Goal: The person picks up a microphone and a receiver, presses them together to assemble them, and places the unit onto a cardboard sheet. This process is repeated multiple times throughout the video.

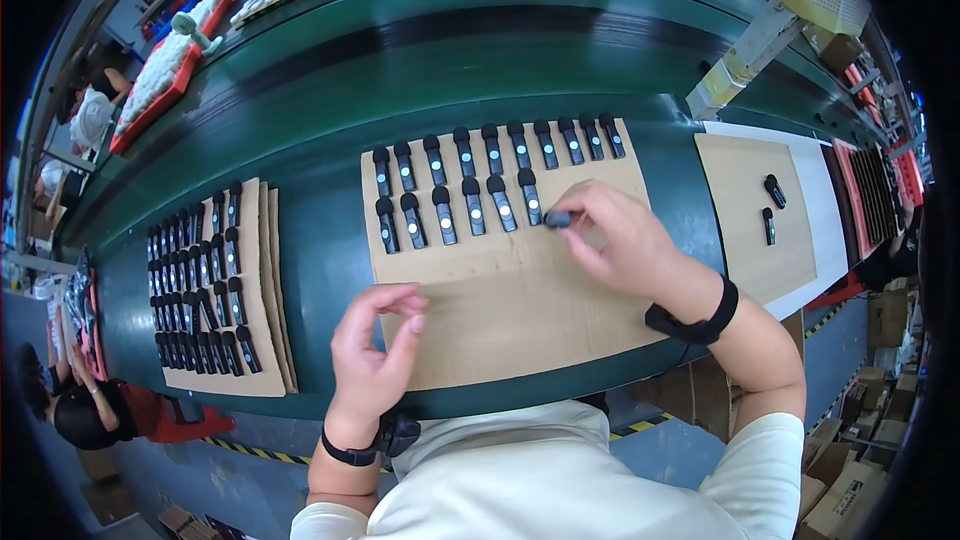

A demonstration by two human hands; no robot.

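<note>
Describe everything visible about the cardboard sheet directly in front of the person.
The cardboard sheet is a flat, plain brown rectangle lying on the dark green conveyor belt. Two rows of small black devices, each with a rounded head and a pale dot, stand across its far half; the near half is bare. The right hand holds one more black device at the end of the nearer row. The left hand is over the sheet's near left edge, fingers loosely curled, holding nothing.

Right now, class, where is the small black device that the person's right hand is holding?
In the head view, the black device sits in the right hand's fingertips, right of centre over the cardboard sheet, at the right end of the second row of devices.
</note>
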